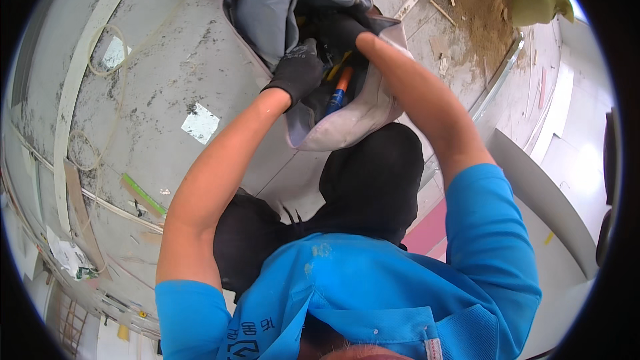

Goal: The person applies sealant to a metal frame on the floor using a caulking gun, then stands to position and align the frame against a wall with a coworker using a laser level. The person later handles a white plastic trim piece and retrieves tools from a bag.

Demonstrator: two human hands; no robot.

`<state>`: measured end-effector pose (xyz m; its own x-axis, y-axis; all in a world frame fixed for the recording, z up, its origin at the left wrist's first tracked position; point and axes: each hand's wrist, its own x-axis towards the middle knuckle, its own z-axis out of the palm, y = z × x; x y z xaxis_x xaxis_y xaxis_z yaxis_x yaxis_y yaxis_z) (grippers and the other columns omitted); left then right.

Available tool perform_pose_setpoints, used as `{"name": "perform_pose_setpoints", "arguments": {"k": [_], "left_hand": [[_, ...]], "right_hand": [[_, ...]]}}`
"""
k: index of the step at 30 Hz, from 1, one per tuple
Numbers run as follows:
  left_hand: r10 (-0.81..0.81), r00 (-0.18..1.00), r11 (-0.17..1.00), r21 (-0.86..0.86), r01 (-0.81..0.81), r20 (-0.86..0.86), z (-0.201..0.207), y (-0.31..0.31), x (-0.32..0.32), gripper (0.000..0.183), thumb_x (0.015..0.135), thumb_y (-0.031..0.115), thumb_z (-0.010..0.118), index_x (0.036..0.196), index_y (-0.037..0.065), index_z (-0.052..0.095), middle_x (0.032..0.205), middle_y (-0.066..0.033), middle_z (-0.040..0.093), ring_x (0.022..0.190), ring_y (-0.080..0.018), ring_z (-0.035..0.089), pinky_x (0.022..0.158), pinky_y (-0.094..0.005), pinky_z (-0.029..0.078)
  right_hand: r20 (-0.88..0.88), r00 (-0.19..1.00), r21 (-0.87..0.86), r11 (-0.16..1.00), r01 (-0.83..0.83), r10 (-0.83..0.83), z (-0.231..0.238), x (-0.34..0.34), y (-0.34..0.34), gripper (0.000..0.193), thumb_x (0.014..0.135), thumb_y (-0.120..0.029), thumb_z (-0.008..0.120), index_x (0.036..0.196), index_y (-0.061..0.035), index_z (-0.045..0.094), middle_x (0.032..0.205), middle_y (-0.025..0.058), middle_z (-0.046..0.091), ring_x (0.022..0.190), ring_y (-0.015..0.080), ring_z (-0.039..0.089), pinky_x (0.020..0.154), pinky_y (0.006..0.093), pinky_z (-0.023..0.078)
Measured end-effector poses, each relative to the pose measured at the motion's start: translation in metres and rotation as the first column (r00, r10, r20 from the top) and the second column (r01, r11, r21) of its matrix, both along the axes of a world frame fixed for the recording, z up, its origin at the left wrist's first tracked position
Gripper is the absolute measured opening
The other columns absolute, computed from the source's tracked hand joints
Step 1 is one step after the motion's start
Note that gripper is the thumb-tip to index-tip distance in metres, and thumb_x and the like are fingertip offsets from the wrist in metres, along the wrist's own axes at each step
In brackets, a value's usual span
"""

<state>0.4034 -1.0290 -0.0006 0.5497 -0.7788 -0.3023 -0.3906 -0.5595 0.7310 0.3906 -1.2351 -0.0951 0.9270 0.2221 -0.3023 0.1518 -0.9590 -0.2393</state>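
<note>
Grey canvas forms the tool bag (pixel 347 120), which sits on the dusty concrete floor (pixel 167 73) just ahead of the person's knees, its mouth gaping toward the camera. Both hands wear black work gloves. The left hand (pixel 298 70) is clenched on the near left rim of the bag's opening, holding the fabric back so the mouth stays spread. The right hand (pixel 339 30) is sunk into the bag from the right side, buried among dark contents; its fingers are hidden, so I cannot tell whether it grips anything or is only feeling around.

Between the two hands, inside the opening, lies a tool with an orange and blue handle (pixel 340 88). Its long axis runs roughly from the bag's near edge toward its far edge, the orange end farther in. It sits just below and to the near side of the right hand, and just to the right of the left hand; the left hand looks the nearer of the two, though it is taken up with the rim. A yellow piece (pixel 337 65) shows beside it, too hidden to name.

A green strip (pixel 143 193) lies on the floor well apart, toward the left edge.
</note>
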Motion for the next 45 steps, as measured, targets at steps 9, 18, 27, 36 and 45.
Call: {"name": "perform_pose_setpoints", "arguments": {"k": [9,18,27,36,45], "left_hand": [[0.013,1.0,0.999,0.044,-0.011,-0.028,-0.018,-0.004,-0.002,0.056,0.083,0.026,0.062,0.133,0.003,0.049,0.127,-0.0252,0.056,0.122,-0.0371,0.051,0.103,-0.039,0.041],[-0.23,0.734,0.972,0.118,0.203,0.638,-0.089,-0.057,-0.021,0.053,0.086,0.046,0.057,0.129,0.014,0.059,0.132,-0.0151,0.054,0.123,-0.0315,0.049,0.107,-0.0464,0.033],[-0.115,0.819,0.993,0.096,0.074,0.562,-0.056,-0.056,-0.037,0.032,0.086,0.035,0.059,0.108,0.013,0.066,0.112,-0.0125,0.06,0.109,-0.027,0.056,0.095,-0.0461,0.041],[-0.158,0.862,0.98,0.184,0.077,0.482,-0.064,-0.066,-0.04,0.041,0.085,0.039,0.059,0.111,0.008,0.066,0.116,-0.0165,0.062,0.11,-0.0342,0.056,0.098,-0.0498,0.039],[-0.048,0.882,0.983,-0.134,0.125,0.469,-0.036,-0.02,-0.007,0.035,0.082,0.031,0.059,0.099,0.001,0.066,0.113,-0.0211,0.06,0.107,-0.0388,0.057,0.095,-0.0505,0.042]], "right_hand": [[0.279,0.96,0.696,0.681,-0.227,0.034,0.248,-0.071,-0.075,0.03,0.097,-0.014,0.05,0.125,-0.0049,0.058,0.127,0.0164,0.06,0.097,0.0219,0.063,0.085,0.0351,0.052],[-0.407,0.209,0.706,-0.161,0.689,-0.889,0.131,-0.27,-0.07,0.032,0.1,-0.028,0.051,0.121,-0.0069,0.062,0.076,-0.0045,0.055,0.06,0.0066,0.049,0.055,0.021,0.04],[-0.094,0.456,-0.036,0.46,0.887,-0.885,-0.014,-0.37,-0.045,0.033,0.092,-0.036,0.056,0.12,-0.0211,0.062,0.101,0.0131,0.07,0.091,0.0337,0.067,0.078,0.0459,0.052],[0.36,0.793,0.478,0.827,0.295,-0.491,0.226,-0.096,-0.049,0.025,0.092,-0.012,0.061,0.116,-0.0077,0.065,0.104,0.0153,0.068,0.089,0.0318,0.067,0.079,0.0378,0.054],[0.022,0.66,-0.397,0.612,-0.684,0.751,0.149,-0.062,-0.038,0.027,0.087,-0.012,0.055,0.111,-0.0088,0.066,0.113,0.0084,0.066,0.101,0.02,0.064,0.085,0.0312,0.052]]}}
